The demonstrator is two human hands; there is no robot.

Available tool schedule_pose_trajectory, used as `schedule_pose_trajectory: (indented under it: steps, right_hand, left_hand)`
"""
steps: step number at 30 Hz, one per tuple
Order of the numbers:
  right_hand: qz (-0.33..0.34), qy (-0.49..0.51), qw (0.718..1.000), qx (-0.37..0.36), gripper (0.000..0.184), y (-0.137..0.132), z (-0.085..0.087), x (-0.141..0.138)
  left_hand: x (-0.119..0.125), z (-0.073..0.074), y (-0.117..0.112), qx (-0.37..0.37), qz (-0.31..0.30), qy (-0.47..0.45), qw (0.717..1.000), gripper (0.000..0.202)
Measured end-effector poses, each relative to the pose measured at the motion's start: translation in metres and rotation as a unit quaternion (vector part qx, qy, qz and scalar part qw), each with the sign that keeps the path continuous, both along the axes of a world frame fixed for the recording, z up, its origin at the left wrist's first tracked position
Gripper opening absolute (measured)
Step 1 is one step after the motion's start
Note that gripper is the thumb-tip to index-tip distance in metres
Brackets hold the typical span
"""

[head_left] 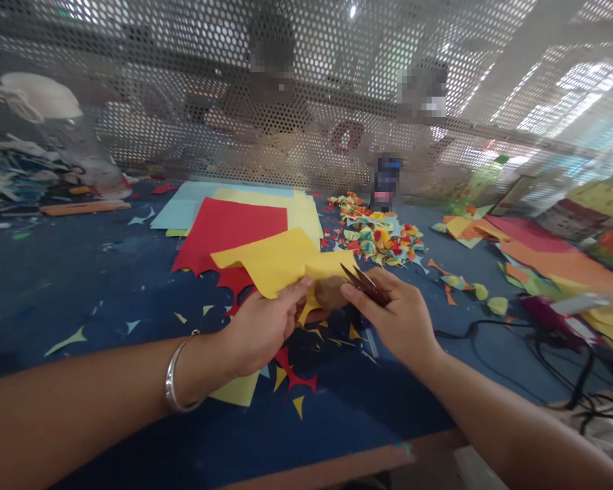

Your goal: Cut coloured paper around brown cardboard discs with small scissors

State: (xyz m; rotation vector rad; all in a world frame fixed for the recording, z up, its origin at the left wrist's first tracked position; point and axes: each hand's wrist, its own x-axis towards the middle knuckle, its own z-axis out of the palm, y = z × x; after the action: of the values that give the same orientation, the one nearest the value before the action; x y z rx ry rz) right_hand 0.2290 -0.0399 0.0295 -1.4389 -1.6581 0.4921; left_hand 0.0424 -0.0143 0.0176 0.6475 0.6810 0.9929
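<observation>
My left hand point(265, 323), with a silver bangle at the wrist, pinches a sheet of yellow paper point(286, 257) with curved cut edges. Against the paper, between my hands, is a round brownish piece point(332, 292) whose material I cannot make out. In my right hand point(401, 306) is a pair of scissors point(365, 284), its blades slightly apart and pointing at the paper's right end. Red paper point(235, 231) with scalloped cut edges lies just beyond my left hand. Paper scraps point(299, 406) in yellow, red and pale green are scattered beneath.
A pile of small coloured paper pieces point(378, 238) sits at the back, near a phone point(387, 178). Orange and red sheets point(556, 252) lie to the right, with black cables point(536, 347) in front. A plastic bottle point(89, 156) stands back left before a perforated metal screen point(174, 116).
</observation>
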Motion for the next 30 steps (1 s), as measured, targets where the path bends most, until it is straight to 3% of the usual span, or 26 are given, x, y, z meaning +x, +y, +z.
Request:
schedule_pose_trajectory:
  steps: [8,14,17,21,30]
  right_hand:
    - [0.023,0.002,1.000,-0.006,0.032,0.005,-0.004,-0.002]
    - [0.032,-0.010,0.999,-0.004,0.031,0.003,-0.005,-0.001]
    - [0.042,-0.007,0.999,-0.012,0.027,0.002,-0.005,-0.001]
    - [0.055,-0.009,0.998,-0.026,0.024,0.002,-0.005,-0.001]
    - [0.062,-0.024,0.997,-0.032,0.024,0.000,-0.003,-0.002]
  left_hand:
    - [-0.002,-0.003,-0.004,0.014,-0.051,0.036,0.998,0.018]
    - [-0.001,0.000,-0.004,0.013,-0.037,0.054,0.998,0.022]
    - [-0.001,0.002,-0.004,0.057,-0.061,0.063,0.994,0.024]
    - [-0.005,0.003,-0.004,0.125,-0.141,0.146,0.971,0.026]
    - [-0.013,0.004,-0.005,0.188,-0.097,0.361,0.908,0.029]
